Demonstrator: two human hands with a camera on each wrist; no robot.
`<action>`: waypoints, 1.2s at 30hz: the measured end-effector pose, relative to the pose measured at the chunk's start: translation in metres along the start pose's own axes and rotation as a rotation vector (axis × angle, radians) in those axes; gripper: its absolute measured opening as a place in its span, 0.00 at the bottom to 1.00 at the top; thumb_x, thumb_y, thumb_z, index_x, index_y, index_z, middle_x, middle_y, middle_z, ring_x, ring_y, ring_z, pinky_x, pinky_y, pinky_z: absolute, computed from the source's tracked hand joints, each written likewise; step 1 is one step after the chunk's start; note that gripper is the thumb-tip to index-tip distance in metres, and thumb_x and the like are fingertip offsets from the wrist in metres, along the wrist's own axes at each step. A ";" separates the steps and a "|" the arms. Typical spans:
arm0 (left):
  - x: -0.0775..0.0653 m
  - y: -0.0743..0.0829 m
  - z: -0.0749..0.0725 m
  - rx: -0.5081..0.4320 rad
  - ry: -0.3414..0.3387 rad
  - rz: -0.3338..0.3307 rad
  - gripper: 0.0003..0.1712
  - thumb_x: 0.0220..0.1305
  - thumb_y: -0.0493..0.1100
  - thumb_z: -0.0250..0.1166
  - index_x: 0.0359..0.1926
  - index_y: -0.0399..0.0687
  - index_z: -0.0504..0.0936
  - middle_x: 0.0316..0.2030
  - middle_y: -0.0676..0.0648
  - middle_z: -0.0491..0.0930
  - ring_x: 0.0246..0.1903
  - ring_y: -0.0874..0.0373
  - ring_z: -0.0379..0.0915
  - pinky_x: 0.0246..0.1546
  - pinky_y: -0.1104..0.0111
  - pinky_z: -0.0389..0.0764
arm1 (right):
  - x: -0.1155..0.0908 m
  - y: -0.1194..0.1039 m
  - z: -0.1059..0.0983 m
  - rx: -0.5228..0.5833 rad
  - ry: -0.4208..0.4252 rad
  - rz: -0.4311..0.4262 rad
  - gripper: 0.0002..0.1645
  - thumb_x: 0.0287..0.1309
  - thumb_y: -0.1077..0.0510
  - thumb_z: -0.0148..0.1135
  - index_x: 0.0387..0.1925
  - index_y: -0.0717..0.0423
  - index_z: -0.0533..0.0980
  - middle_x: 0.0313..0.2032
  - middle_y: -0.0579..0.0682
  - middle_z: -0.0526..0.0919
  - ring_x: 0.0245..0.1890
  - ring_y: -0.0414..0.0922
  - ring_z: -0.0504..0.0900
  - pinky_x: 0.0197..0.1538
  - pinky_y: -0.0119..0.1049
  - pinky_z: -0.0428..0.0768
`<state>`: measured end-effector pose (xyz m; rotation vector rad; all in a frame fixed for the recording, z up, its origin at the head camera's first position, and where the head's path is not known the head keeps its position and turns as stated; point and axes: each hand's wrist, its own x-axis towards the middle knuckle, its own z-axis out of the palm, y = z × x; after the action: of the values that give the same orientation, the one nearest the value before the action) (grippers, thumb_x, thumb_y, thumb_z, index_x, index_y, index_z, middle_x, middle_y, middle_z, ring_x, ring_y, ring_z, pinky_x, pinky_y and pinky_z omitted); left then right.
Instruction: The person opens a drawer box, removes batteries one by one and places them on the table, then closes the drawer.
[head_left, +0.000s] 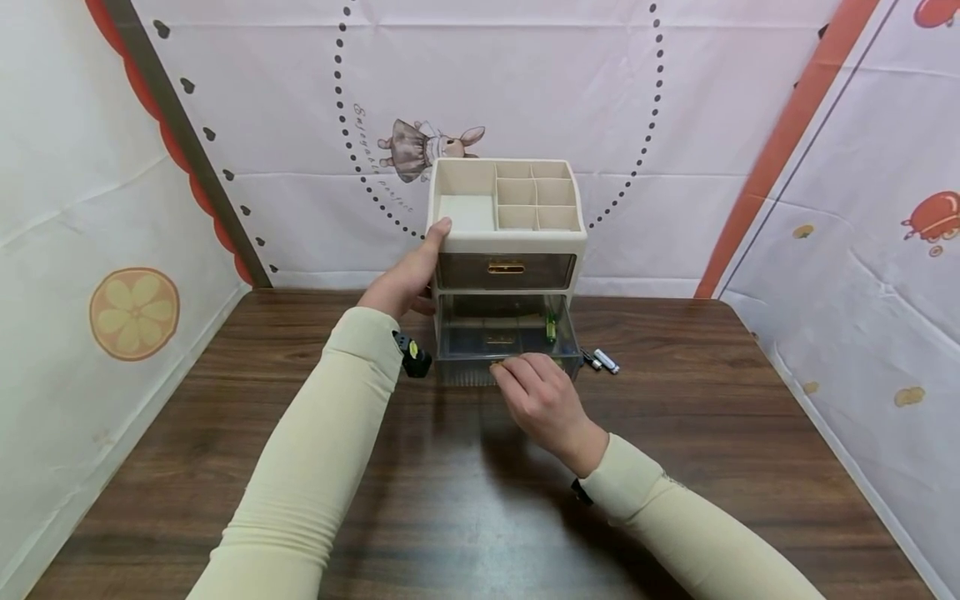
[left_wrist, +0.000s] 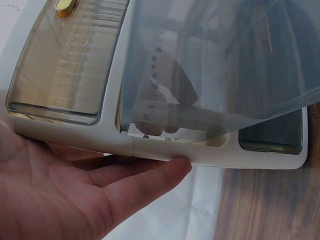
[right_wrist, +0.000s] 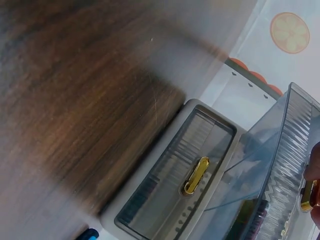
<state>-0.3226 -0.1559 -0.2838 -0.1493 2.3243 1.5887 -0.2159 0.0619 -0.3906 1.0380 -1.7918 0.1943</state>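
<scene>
A cream desktop organizer (head_left: 512, 243) with clear drawers stands near the back of the table. Its middle drawer (head_left: 461, 369) is pulled out, and a green cylinder (head_left: 551, 327) like a battery lies inside. My right hand (head_left: 543, 398) pinches the gold handle (right_wrist: 306, 196) on the front of that drawer, fingers curled around it. Against the organizer's left side, my left hand (head_left: 406, 278) rests with fingers extended and its thumb up by the top edge. In the left wrist view the fingers (left_wrist: 145, 187) lie along the cream side wall.
The organizer's top has open compartments (head_left: 536, 196). The upper drawer (head_left: 465, 272) and the bottom drawer (right_wrist: 172, 175) are closed. A white battery (head_left: 606, 361) and a darker small item (head_left: 591, 360) lie right of the organizer on the wooden table (head_left: 420, 500). Printed cloth (head_left: 510, 83) hangs behind.
</scene>
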 end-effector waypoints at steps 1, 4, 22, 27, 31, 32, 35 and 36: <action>0.000 0.000 0.000 -0.006 0.000 -0.001 0.62 0.50 0.89 0.30 0.74 0.53 0.49 0.65 0.36 0.59 0.59 0.39 0.66 0.53 0.45 0.77 | -0.001 0.000 0.000 0.001 0.006 -0.003 0.11 0.65 0.65 0.54 0.34 0.61 0.83 0.32 0.53 0.83 0.31 0.47 0.80 0.38 0.39 0.81; 0.000 -0.002 -0.001 -0.016 -0.001 -0.009 0.61 0.50 0.88 0.31 0.74 0.54 0.49 0.65 0.37 0.59 0.59 0.40 0.66 0.53 0.46 0.77 | -0.003 -0.002 0.002 0.007 0.029 -0.016 0.11 0.64 0.66 0.54 0.34 0.61 0.83 0.31 0.52 0.83 0.30 0.47 0.80 0.37 0.38 0.80; -0.001 -0.003 0.000 -0.007 0.011 -0.003 0.65 0.48 0.90 0.32 0.74 0.50 0.52 0.63 0.37 0.63 0.59 0.39 0.69 0.52 0.47 0.78 | -0.005 -0.007 -0.005 0.071 0.004 0.029 0.11 0.61 0.68 0.55 0.33 0.60 0.84 0.31 0.51 0.84 0.31 0.46 0.81 0.38 0.38 0.80; 0.000 -0.002 0.000 0.006 0.021 0.003 0.65 0.47 0.90 0.32 0.74 0.50 0.50 0.65 0.37 0.61 0.60 0.39 0.68 0.52 0.46 0.77 | -0.001 -0.008 -0.009 0.087 -0.035 0.064 0.10 0.58 0.68 0.57 0.32 0.59 0.84 0.30 0.50 0.84 0.31 0.46 0.81 0.38 0.38 0.80; 0.000 -0.002 0.000 0.012 0.023 0.002 0.65 0.47 0.90 0.31 0.74 0.51 0.50 0.65 0.37 0.60 0.59 0.40 0.68 0.52 0.45 0.77 | -0.001 -0.006 -0.010 0.109 -0.060 0.076 0.08 0.56 0.69 0.60 0.31 0.58 0.84 0.30 0.50 0.85 0.31 0.45 0.81 0.38 0.37 0.80; 0.000 -0.002 0.000 0.013 0.022 0.002 0.65 0.47 0.90 0.31 0.74 0.50 0.50 0.65 0.37 0.60 0.59 0.40 0.68 0.52 0.45 0.77 | 0.000 -0.006 -0.011 0.118 -0.065 0.079 0.08 0.54 0.69 0.62 0.31 0.58 0.84 0.30 0.49 0.85 0.31 0.45 0.81 0.38 0.37 0.80; 0.001 -0.001 0.000 0.013 0.020 0.000 0.65 0.47 0.90 0.31 0.74 0.51 0.50 0.65 0.37 0.60 0.58 0.41 0.68 0.52 0.45 0.77 | 0.001 -0.004 -0.013 0.166 -0.082 0.096 0.07 0.51 0.69 0.66 0.31 0.58 0.84 0.30 0.49 0.84 0.31 0.44 0.81 0.37 0.36 0.81; 0.001 -0.001 0.000 0.012 0.020 0.000 0.65 0.47 0.90 0.31 0.74 0.51 0.50 0.65 0.37 0.60 0.58 0.41 0.68 0.52 0.45 0.77 | 0.001 -0.003 -0.014 0.185 -0.087 0.103 0.07 0.50 0.69 0.67 0.32 0.57 0.84 0.30 0.49 0.84 0.31 0.43 0.81 0.37 0.35 0.81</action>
<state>-0.3230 -0.1560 -0.2850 -0.1632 2.3484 1.5804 -0.2048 0.0672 -0.3836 1.0979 -1.9361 0.3894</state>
